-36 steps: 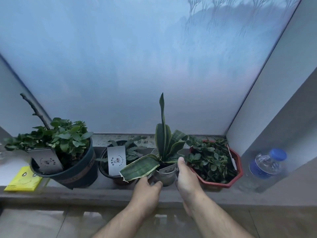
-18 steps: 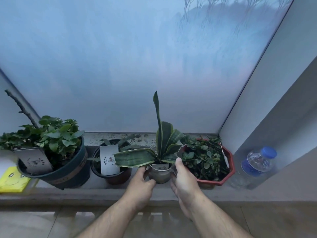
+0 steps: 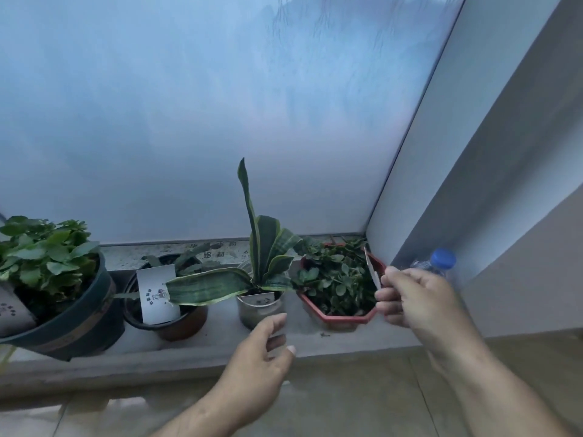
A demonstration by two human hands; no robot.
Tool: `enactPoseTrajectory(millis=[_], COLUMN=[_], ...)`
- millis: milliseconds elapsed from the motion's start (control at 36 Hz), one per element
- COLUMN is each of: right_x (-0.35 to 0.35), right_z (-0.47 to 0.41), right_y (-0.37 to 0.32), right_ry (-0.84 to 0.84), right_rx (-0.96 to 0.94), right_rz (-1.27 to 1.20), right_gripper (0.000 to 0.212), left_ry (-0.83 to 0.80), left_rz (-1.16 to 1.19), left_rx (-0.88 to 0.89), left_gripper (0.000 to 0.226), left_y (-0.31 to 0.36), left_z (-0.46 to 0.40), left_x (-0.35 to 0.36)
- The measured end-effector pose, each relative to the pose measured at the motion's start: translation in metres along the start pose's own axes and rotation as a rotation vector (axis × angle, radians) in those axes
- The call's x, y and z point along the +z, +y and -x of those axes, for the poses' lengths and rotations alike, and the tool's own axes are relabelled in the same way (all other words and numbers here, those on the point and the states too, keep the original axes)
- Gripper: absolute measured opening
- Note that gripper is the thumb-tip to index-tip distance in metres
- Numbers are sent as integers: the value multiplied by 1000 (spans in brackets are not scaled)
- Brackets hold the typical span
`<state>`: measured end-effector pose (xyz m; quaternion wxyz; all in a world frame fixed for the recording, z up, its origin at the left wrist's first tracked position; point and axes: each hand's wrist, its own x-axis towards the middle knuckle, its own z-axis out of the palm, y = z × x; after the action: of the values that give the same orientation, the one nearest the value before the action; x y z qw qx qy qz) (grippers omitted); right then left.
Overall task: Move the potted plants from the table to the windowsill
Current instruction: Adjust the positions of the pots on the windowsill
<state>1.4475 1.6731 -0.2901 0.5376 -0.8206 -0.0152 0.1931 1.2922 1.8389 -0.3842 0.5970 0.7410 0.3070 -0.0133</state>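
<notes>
The big dark green plastic pot is cut off by the left edge. The right hand hides most of the blue-capped clear water bottle, which is blurred.

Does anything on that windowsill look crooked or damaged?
Yes. The big dark green pot at the left overhangs the windowsill edge and looks tilted. The snake plant in the small metal pot has one leaf flopped sideways, its tip ragged.
</notes>
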Motion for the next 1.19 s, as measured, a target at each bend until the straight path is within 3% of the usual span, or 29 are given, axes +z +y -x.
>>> enactPoseTrajectory(millis=[111, 278, 500, 611, 750, 972, 1194], right_x=[-10, 11, 18, 19, 15, 19, 22], right_z=[-15, -36, -45, -36, -26, -41, -24], right_y=[29, 52, 54, 60, 64, 62, 68], right_ry=[128, 132, 128, 52, -17, 106, -67], right_rx=[81, 218, 376, 431, 409, 315, 437], right_rz=[11, -74, -296, -291, -217, -286, -325], right_gripper=[26, 27, 27, 14, 13, 18, 14], left_ry=[16, 67, 124, 185, 352, 360, 366], left_rz=[87, 331, 353, 388, 420, 597, 532], left_rx=[15, -45, -38, -40, -131, -203, -139], left_gripper=[61, 65, 65, 57, 21, 21, 4], left_y=[21, 55, 58, 55, 45, 45, 36], left_z=[-7, -8, -10, -25, -35, -45, -41], left_x=[22, 51, 57, 53, 63, 67, 67])
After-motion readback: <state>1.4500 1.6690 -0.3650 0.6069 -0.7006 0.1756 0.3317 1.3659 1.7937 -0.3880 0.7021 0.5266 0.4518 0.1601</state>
